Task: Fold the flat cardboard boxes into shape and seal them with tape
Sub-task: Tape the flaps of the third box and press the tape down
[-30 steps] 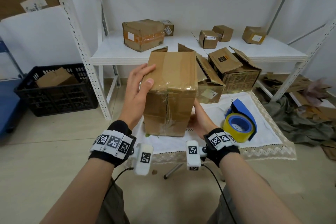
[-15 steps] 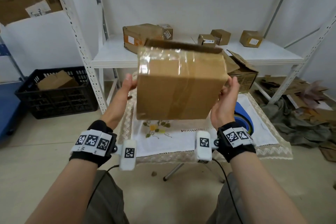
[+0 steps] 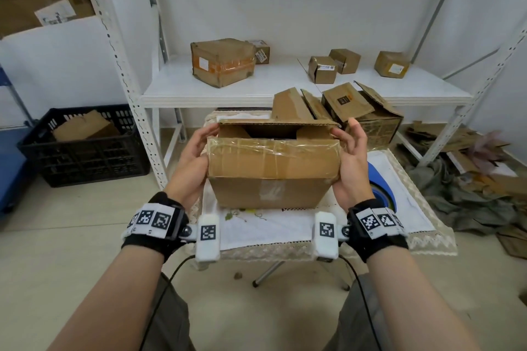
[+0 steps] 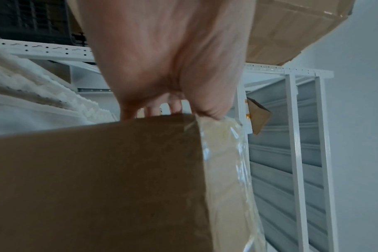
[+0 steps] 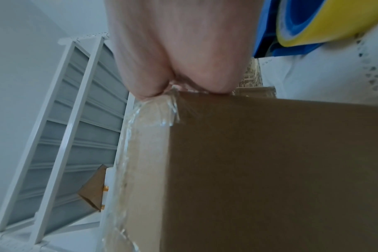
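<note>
While both hands grip box (image 3: 272,168), white-clothed table (image 3: 285,229) stands before shelf (image 3: 285,88).

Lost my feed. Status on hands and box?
Left hand and right hand grip the cardboard box ends. Far side open, flaps untaped. Tape dispenser behind right hand, not obstructing.

A black crate (image 3: 82,148) holding cardboard is seen on the floor at left. A white metal shelf (image 3: 285,88) is set against the wall. Grey cloth (image 3: 467,202) is heaped on the floor at right.
</note>
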Demonstrator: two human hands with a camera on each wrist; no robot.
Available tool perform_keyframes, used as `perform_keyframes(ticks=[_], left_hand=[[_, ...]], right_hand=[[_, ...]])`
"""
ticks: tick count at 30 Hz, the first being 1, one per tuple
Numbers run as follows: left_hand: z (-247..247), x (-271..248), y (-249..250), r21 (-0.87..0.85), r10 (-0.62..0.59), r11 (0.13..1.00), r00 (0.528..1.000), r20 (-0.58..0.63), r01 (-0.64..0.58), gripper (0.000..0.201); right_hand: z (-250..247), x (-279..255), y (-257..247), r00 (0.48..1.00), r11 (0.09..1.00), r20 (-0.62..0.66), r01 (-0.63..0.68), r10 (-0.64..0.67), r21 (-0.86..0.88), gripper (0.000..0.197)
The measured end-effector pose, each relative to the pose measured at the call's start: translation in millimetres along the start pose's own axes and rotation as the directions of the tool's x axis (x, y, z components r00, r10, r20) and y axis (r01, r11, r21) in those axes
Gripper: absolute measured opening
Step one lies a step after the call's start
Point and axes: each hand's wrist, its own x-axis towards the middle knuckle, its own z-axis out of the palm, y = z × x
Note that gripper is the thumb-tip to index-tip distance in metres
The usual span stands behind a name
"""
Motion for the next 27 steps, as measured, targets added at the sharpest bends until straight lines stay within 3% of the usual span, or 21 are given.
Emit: perform_keyframes(ticks=[3,6,7,9,10,13,14,16,18,20,23,27], left_hand=[[4,9,4,0.006,0.029,1.0,1.0,0.0,-0.029,0.053],[8,13,2,0.014,0.007,1.0,0.998,-0.056,-0.006,0.019],[8,11,1,0.003,-0.021,1.0,0.999,-0.041,0.021,0.025],[8,9,-4,-0.043,-0.069,0.997,0.998,-0.003,0.069,0.06],[9,8,-6,-0.045,-0.066,0.997,0.998,0.003,0.066,0.064],[9,12,-10,0.085,0.024,0.996,0.997,-0.067,-0.018,0.034],[7,15,-10,0.109,0.048,0.993,0.997,-0.056,-0.041,0.041],[3,20,-7,0.141,0.078,0.987,0.997,0.017,-0.079,0.065],[1,25,1,0.247,0.107,0.96,0.988,0.115,-0.133,0.073],[1,31,6,0.41,0.154,0.882,0.964,0.216,-0.232,0.066],[6,33,18,0.685,0.139,0.666,0.951,0.275,-0.296,0.051],[21,36,38,0.863,-0.018,0.422,0.949,0.314,-0.277,0.119]], right_hand=[[2,2,-7,0.999,1.0,0.054,-0.006,0.005,0.022,0.064],[5,6,-7,0.997,1.0,0.076,-0.018,0.017,0.009,0.062],[6,6,-6,0.997,1.0,0.067,-0.025,0.026,-0.006,0.057],[10,8,-3,0.998,0.999,0.043,-0.04,0.041,-0.016,0.042],[11,8,-2,0.998,0.999,0.03,-0.047,0.048,-0.009,0.034],[15,9,1,0.998,0.999,0.057,-0.02,0.022,-0.047,0.026],[16,10,4,0.997,0.994,0.077,0.022,-0.013,-0.111,0.03],[14,12,10,0.989,0.968,0.127,0.101,-0.073,-0.23,0.057],[11,12,13,0.988,0.965,0.136,0.105,-0.074,-0.238,0.074],[9,12,13,0.994,0.977,0.108,0.055,-0.033,-0.208,0.081],[8,10,12,0.996,0.984,0.093,0.02,-0.003,-0.176,0.088],[14,4,13,0.997,0.984,0.065,0.055,-0.045,-0.168,0.085]])
